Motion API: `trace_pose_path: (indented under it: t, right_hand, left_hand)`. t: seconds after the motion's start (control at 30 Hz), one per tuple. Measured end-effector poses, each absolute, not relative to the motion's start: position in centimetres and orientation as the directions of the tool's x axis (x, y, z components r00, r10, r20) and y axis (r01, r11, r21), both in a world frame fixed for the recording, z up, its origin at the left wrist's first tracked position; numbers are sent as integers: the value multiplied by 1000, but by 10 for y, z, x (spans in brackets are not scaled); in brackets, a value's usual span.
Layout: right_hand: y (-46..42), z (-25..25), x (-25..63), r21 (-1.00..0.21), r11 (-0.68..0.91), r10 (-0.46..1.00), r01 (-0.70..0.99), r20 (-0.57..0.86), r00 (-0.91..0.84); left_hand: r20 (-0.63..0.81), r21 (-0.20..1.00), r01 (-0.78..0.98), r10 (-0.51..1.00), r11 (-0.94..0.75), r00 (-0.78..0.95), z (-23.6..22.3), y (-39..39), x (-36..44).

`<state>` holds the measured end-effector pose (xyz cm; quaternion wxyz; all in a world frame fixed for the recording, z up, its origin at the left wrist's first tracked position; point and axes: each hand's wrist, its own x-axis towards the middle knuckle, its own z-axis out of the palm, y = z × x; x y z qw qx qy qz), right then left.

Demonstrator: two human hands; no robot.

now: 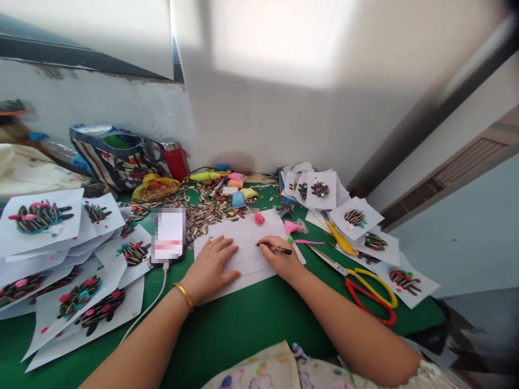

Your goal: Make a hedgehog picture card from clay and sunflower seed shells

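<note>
Open in front, crowded behind and at both sides.
Passable over the bare green counter (231, 329) between left forearm (141, 324) and right forearm (344, 329), up to the near edge of the paper (243, 280). Blocked on the paper by the left hand (213, 267), and by the right hand (284, 262) around a pen (280, 249); behind, by loose seeds (211, 209) and clay packets (238, 200); at left, by the phone (168, 235), its cable (162, 286) and overlapping cards (40, 224); at right, by the scissors (330, 260) and further cards (354, 217).

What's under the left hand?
White paper, resting on the green tabletop; faint drawn lines show beside the left hand. Any marks directly beneath it are covered, so can't tell.
</note>
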<state>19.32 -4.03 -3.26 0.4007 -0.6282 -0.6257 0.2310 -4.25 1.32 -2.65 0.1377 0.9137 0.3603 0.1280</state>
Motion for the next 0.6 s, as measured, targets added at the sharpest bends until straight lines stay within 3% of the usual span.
trace_pose_path:
  t: [0.6]
  right_hand:
    - [-39, -33, 195, -802, 99, 966, 589, 221, 138]
  left_hand:
    - [142, 356, 617, 693, -702, 707, -27, 13, -43]
